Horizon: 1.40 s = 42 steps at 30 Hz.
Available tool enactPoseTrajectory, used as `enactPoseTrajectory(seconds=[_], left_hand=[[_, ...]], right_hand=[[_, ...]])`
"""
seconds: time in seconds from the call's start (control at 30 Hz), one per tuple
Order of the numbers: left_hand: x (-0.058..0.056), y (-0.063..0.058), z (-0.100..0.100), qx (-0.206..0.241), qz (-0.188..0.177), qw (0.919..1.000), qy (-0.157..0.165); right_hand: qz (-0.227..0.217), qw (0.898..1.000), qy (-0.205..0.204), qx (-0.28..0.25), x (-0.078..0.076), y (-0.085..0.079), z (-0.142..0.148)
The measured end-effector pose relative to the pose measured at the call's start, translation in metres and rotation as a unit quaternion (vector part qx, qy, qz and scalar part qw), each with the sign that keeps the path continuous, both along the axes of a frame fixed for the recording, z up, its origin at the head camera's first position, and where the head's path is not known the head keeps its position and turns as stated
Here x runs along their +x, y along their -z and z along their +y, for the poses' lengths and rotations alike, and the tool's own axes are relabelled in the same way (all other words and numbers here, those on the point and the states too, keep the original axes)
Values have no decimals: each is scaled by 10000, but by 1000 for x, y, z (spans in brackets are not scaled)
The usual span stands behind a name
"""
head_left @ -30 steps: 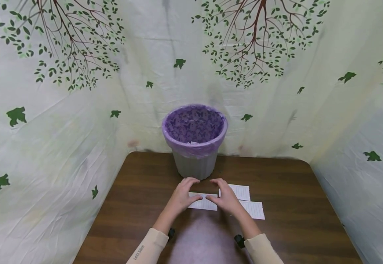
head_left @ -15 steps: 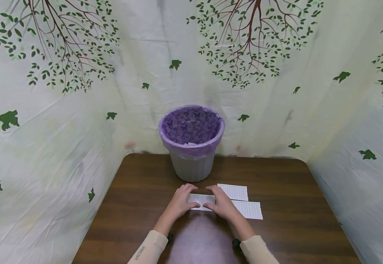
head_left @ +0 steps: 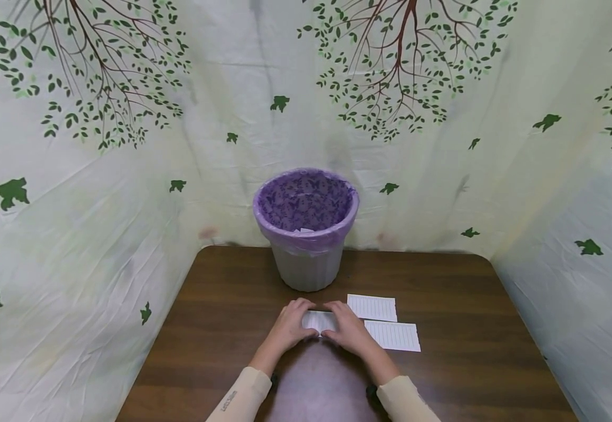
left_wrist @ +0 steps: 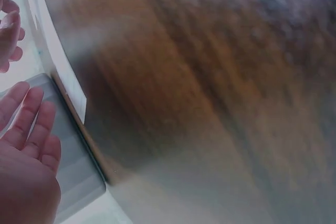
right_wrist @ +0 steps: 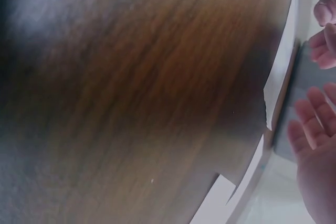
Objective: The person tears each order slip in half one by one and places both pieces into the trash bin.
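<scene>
A lined white paper slip point(head_left: 319, 321) lies on the brown table between my two hands. My left hand point(head_left: 286, 323) is over its left end, and my right hand point(head_left: 347, 328) hovers over its right end. Both thumbs almost meet at the slip's near edge in the head view. In the left wrist view the fingers point(left_wrist: 32, 121) are gently bent and apart, with nothing between them. The right wrist view shows the right fingers point(right_wrist: 314, 121) likewise loose, above the table and paper point(right_wrist: 278, 77).
Two more lined slips, an upper one point(head_left: 372, 308) and a lower one point(head_left: 393, 336), lie to the right. Behind the hands stands a grey bin point(head_left: 307, 266) with a purple liner point(head_left: 311, 239) and white paper inside. A leaf-printed curtain point(head_left: 221, 193) surrounds the table point(head_left: 221, 328).
My right hand has moved left, away from the two right-hand slips and over the middle one. The hands are now closer together. The view has shifted slightly.
</scene>
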State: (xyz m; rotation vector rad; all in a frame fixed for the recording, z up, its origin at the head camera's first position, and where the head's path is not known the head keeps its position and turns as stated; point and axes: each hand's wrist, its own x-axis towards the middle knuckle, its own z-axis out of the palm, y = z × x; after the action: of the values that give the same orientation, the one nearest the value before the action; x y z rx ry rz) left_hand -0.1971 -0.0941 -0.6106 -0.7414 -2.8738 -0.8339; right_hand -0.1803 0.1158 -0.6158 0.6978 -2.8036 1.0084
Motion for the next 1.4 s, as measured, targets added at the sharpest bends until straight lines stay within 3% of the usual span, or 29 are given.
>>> enactPoseTrajectory(seconds=[0.37, 0.5, 0.87, 1.4], left_hand=[[-1, 8, 1, -194, 78, 9998, 28], [-1, 11, 0, -81, 110, 9999, 54], [-6, 13, 1, -316, -162, 9994, -8], [-4, 11, 6, -617, -128, 9980, 49]], right_hand=[[-175, 9990, 108, 396, -2, 5, -3], [-163, 9989, 110, 430, -2, 7, -4], [115, 9976, 102, 670, -4, 11, -10], [599, 9941, 216, 873, -4, 16, -14]])
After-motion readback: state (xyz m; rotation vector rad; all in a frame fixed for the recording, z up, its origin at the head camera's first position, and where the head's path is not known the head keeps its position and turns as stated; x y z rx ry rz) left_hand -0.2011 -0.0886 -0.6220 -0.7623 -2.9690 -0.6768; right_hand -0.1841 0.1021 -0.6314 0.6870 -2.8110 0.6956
